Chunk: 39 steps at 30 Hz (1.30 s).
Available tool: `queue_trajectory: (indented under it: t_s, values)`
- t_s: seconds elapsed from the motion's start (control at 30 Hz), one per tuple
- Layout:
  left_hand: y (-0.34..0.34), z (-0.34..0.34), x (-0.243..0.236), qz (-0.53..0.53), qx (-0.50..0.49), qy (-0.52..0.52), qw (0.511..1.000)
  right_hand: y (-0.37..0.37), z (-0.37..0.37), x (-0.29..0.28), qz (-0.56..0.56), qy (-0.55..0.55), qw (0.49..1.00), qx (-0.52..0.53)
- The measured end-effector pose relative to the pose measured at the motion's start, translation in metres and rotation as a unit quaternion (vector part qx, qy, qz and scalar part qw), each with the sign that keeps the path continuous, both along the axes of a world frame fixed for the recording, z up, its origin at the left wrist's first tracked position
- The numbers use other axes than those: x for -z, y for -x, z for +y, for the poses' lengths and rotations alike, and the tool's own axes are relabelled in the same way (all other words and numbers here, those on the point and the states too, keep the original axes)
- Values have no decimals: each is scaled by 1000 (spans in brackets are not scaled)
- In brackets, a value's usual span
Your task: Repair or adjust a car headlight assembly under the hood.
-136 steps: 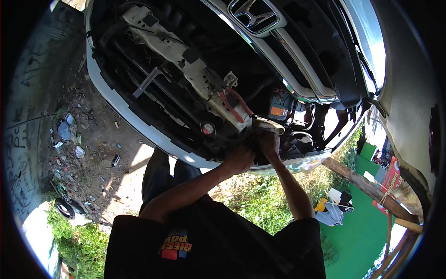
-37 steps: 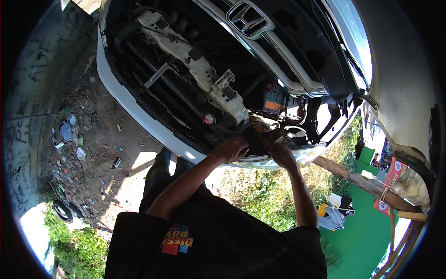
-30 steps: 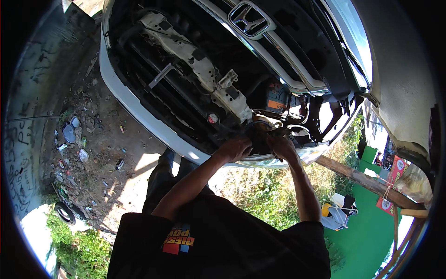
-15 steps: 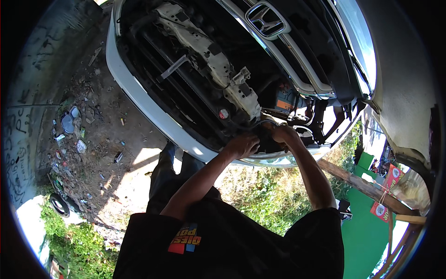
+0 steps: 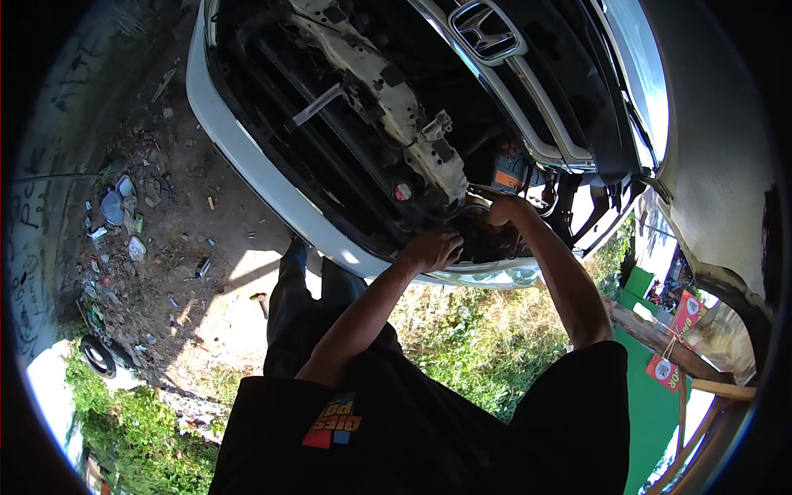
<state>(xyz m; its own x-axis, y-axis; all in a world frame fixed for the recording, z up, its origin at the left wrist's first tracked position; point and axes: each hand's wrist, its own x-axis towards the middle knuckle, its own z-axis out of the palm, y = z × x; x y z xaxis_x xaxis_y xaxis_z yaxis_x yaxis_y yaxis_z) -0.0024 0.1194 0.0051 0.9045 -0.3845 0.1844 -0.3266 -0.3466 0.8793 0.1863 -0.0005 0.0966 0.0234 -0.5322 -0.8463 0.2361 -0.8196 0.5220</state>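
Both of my hands reach into the front corner of a car with its hood raised, just inside the white bumper (image 5: pixel 247 175). My left hand (image 5: pixel 434 250) is nearer to me, by the bumper's inner edge. Its fingers are curled, and whatever they grip is lost in shadow. Slightly farther in and to the right, my right hand (image 5: pixel 511 211) is closed, fingers pointing down into the dark gap beside the end of the pale metal crossmember (image 5: pixel 437 163). What it holds is hidden. A battery with an orange label (image 5: pixel 508 176) sits just beyond my right hand.
A chrome grille with an emblem (image 5: pixel 487 33) hangs above the engine bay. A grey metal bar (image 5: pixel 317 106) stands across the dark front section. Litter and a tyre (image 5: pixel 98 356) lie on the ground at left. A wooden beam (image 5: pixel 660 337) runs along the right.
My right hand has moved farther into the bay, toward the battery. My left hand has shifted only slightly and remains by the bumper edge. The whole view has moved a little.
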Motion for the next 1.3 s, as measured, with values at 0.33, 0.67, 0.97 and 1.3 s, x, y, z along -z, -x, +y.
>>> queue_trajectory:
  t_s: [0.33, 0.67, 0.97, 1.3]
  values:
    - [-3, -3, -7, -17, -8, 23, 1000, -8, 45, 21, 94, 126, 988, -1]
    - [0, -4, 7, -11, 2, 13, 1000, -5, 114, 16, 202, -11, 943, -264]
    - [0, 2, -3, 49, 10, 41, 998, 20, 89, 12, 121, 29, 992, -37]
    - [-8, -9, -13, 42, 37, 34, 998, 96, -36, 3, -414, -316, 812, 264]
